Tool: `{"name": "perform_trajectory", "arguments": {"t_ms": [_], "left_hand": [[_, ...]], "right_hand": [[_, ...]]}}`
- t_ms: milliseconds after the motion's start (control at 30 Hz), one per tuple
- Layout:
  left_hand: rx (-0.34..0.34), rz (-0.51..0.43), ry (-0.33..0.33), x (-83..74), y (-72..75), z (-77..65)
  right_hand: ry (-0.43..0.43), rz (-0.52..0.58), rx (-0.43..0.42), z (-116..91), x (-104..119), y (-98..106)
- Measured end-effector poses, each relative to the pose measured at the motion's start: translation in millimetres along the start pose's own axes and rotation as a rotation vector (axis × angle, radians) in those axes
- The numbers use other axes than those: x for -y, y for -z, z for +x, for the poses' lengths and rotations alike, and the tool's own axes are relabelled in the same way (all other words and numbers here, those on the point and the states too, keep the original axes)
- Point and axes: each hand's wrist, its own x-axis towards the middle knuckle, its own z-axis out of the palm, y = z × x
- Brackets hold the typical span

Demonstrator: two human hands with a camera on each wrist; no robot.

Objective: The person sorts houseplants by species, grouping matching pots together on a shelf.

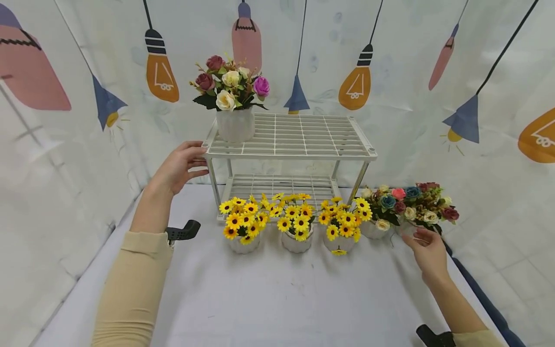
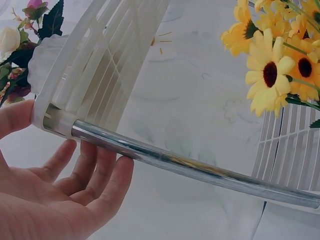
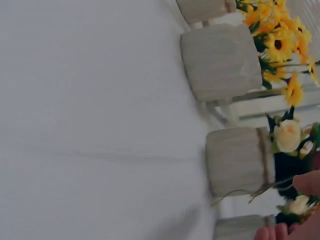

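At the white two-tier wire rack, my left hand holds the upper left corner. In the left wrist view its thumb lies at the shelf corner and the fingertips touch the metal leg. Out to the right, my right hand is at the farther-right rose pot, thumb and fingers apart and partly hiding it. Its thumb overlaps the flowers in the right wrist view. A mixed-rose pot stands just left of it. Another rose pot sits on the rack's top left.
Three pots of yellow daisies stand in a row before the rack: a left one, a middle one and a right one. White cloth covers the table. A printed curtain hangs behind.
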Motion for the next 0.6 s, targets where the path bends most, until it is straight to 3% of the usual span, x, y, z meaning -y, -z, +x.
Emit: {"name": "perform_trajectory", "arguments": {"t_ms": [100,200,600], "left_hand": [[0.001,0.005,-0.003,1.0,-0.6,0.8],[0.003,0.005,-0.003,-0.2,-1.0,1.2],[-0.008,0.007,0.003,-0.1,-1.2,-0.2]], "right_hand": [[-0.080,0.042,0.055,6,-7,3],[-0.104,0.068,0.058,12,-14,2],[-0.023,0.085,-0.144,42,-30,-12]]}}
